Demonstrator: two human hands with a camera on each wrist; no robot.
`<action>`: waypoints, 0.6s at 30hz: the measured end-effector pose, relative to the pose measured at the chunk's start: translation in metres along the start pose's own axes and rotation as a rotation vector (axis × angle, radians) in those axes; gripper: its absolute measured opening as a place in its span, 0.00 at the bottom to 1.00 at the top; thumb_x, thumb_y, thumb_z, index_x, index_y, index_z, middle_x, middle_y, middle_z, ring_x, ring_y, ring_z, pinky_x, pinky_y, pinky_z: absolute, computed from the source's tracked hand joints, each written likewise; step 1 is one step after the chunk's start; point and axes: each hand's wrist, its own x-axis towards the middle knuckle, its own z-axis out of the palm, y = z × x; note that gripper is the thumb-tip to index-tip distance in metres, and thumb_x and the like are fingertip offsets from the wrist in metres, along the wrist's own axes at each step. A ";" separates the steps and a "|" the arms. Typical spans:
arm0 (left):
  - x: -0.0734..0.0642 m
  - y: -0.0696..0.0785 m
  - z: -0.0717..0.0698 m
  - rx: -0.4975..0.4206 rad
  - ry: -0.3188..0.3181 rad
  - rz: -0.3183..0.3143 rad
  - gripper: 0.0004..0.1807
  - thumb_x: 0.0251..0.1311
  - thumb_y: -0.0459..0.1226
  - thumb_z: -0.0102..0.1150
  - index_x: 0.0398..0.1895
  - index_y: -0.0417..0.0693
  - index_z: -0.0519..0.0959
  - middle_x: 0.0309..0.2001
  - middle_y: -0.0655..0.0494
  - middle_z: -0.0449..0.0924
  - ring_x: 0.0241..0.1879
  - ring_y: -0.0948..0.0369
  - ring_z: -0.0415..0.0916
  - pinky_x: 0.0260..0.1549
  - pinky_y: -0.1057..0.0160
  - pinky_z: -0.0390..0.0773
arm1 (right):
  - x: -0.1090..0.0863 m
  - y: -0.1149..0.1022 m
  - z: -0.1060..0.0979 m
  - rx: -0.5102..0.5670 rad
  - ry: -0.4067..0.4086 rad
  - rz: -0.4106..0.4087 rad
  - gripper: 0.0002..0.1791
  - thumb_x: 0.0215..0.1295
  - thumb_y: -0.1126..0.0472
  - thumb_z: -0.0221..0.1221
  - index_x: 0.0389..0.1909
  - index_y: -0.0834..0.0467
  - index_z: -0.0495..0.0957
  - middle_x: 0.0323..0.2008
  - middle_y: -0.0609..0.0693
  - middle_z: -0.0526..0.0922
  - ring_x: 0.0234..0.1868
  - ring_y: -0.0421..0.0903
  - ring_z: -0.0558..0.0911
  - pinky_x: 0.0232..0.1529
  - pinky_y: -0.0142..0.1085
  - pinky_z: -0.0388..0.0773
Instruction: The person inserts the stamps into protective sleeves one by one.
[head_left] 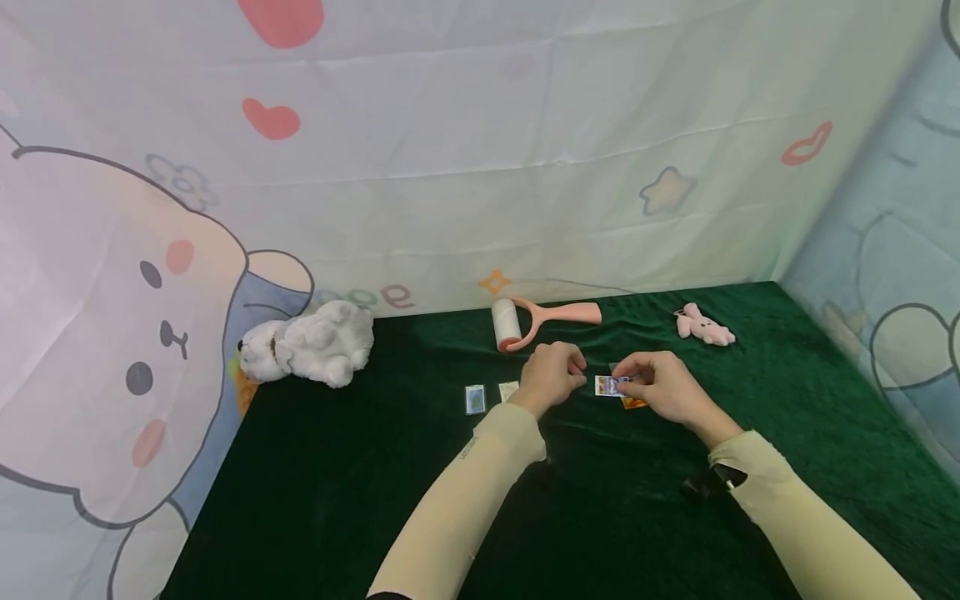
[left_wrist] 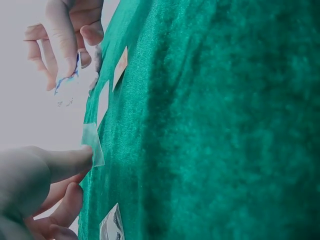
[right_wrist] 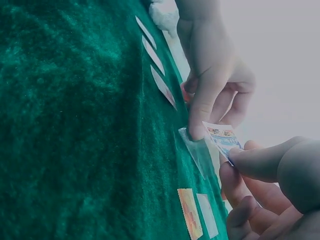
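Between thumb and fingers, my right hand point(head_left: 663, 385) pinches a small printed card point(head_left: 609, 386), blue and white with tiny pictures, tilted up in the right wrist view. My left hand point(head_left: 552, 375) pinches a clear plastic sleeve point(left_wrist: 91, 140) by its edge; the sleeve point(right_wrist: 195, 150) stands just beside the card in the right wrist view. An orange card point(head_left: 633, 402) lies partly hidden under my right hand, with a pale card point(right_wrist: 207, 215) next to it. Left of my left hand lie a blue-green card point(head_left: 476, 400) and a pale yellowish card point(head_left: 507, 390), the latter partly covered by the wrist.
Behind the hands lies a lint roller point(head_left: 558, 314) with a pink handle. A white plush animal point(head_left: 318, 343) rests at the back left, and a small pink plush point(head_left: 705, 325) at the back right. Dark green velvet cloth point(head_left: 360, 483) covers the table, with a printed curtain point(head_left: 465, 225) behind.
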 end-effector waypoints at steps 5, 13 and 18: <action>-0.003 -0.001 -0.002 -0.036 0.016 0.011 0.05 0.67 0.42 0.72 0.35 0.55 0.85 0.30 0.64 0.80 0.30 0.64 0.76 0.34 0.65 0.77 | 0.000 0.000 0.000 0.009 -0.006 -0.001 0.06 0.70 0.68 0.67 0.46 0.60 0.86 0.44 0.57 0.86 0.35 0.48 0.80 0.35 0.35 0.81; -0.010 -0.004 -0.008 -0.117 0.031 0.035 0.06 0.71 0.46 0.67 0.39 0.55 0.86 0.32 0.64 0.82 0.32 0.63 0.77 0.36 0.65 0.78 | 0.000 -0.004 -0.003 0.017 -0.014 -0.011 0.06 0.70 0.67 0.67 0.46 0.60 0.86 0.44 0.57 0.86 0.37 0.49 0.80 0.36 0.34 0.82; -0.015 -0.008 -0.014 -0.181 0.027 0.086 0.06 0.73 0.42 0.65 0.42 0.52 0.87 0.36 0.61 0.85 0.35 0.64 0.78 0.39 0.66 0.79 | 0.000 -0.006 -0.005 -0.001 -0.011 -0.018 0.05 0.71 0.66 0.66 0.45 0.59 0.87 0.43 0.56 0.86 0.37 0.50 0.78 0.37 0.35 0.79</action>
